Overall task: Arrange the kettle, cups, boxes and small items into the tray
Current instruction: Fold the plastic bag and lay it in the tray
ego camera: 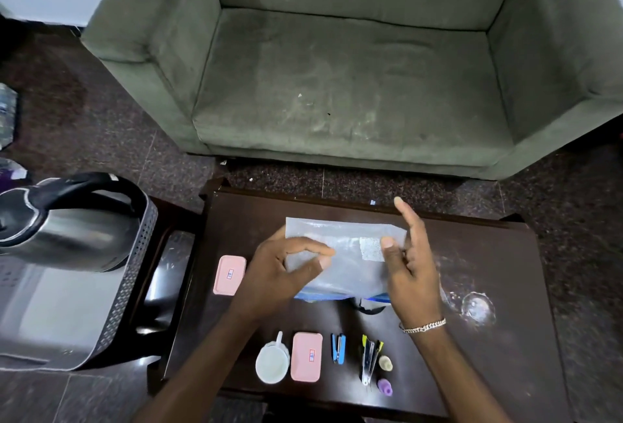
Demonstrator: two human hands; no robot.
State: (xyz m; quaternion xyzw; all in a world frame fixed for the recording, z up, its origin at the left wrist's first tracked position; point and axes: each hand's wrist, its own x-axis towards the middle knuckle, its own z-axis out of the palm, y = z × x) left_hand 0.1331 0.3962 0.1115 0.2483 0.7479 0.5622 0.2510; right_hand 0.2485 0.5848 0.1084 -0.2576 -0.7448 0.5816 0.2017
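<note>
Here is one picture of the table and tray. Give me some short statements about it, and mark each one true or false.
1. The kettle stands in the tray. True.
2. Both hands, left and right, hold the plastic bag. True.
3. Both pink boxes are in the tray. False: the one and the other lie on the table.
4. The cup is stacked on a box. False: it stands beside one.

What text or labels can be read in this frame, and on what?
No text is legible.
Pink box near the left hand: small red-and-blue sticker, too small to read.
Pink box in the front row: same kind of sticker, unreadable.
Clear plastic bag: white patch, blurred.
Kettle: no marking visible.
</note>
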